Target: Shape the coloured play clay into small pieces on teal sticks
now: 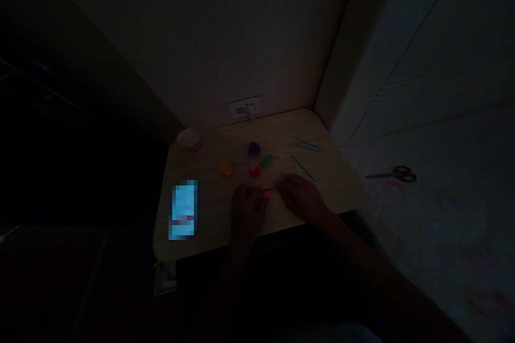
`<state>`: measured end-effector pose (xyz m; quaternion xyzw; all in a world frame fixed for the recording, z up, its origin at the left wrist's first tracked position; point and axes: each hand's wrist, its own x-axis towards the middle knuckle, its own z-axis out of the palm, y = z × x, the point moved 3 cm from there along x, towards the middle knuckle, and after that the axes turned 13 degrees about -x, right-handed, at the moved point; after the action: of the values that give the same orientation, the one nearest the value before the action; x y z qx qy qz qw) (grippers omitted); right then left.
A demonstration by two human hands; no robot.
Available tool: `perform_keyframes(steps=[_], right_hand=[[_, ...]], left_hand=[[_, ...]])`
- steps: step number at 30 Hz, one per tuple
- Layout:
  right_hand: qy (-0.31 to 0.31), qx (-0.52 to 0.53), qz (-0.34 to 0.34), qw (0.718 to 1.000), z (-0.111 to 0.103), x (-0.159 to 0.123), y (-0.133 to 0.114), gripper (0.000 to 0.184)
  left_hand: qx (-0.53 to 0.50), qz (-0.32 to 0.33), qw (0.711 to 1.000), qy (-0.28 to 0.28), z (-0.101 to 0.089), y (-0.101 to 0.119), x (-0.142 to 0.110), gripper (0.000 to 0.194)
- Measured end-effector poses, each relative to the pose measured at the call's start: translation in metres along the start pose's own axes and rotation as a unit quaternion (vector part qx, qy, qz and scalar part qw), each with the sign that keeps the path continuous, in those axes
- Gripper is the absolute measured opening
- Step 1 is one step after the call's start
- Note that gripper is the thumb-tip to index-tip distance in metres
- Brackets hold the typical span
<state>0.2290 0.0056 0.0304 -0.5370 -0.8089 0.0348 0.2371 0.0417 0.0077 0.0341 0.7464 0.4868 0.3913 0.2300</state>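
Note:
In dim light, my left hand rests at the table's near side, its fingers closed at the edge of a bright pink lump that looks like modelling clay. My right hand is closed in a pinch just to the right. Between the two hands a thin dark sliver runs from the right fingertips to the pink lump; its kind is too dark to make out. Just beyond the fingers lie a red lump, a green lump, an orange lump and a purple lump.
A lit phone lies on the left of the wooden table. Behind it stands a paper cup. Thin blue sticks lie at the right. Scissors rest on a pale surface beyond the table. A wall socket holds a plug.

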Motion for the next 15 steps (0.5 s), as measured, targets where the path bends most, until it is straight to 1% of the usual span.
perform_keyframes(steps=[4,7,11,15], right_hand=[[-0.022,0.004,-0.020,1.000,0.0003,-0.0004,-0.0001,0.024],[-0.022,0.024,-0.030,0.999,0.0010,-0.0005,0.0021,0.027],[-0.014,0.028,-0.041,0.999,-0.0007,0.0005,0.0038,0.028],[-0.027,0.027,-0.062,0.997,-0.0045,0.0014,0.0031,0.029]], left_hand=[[-0.002,-0.006,1.000,-0.006,-0.0007,0.0010,0.0004,0.004],[-0.005,-0.011,1.000,-0.007,-0.0015,0.0014,0.0004,0.004],[-0.011,-0.018,1.000,-0.003,-0.0014,-0.0005,0.0008,0.007],[-0.022,-0.023,1.000,0.000,-0.0007,-0.0028,0.0010,0.010]])
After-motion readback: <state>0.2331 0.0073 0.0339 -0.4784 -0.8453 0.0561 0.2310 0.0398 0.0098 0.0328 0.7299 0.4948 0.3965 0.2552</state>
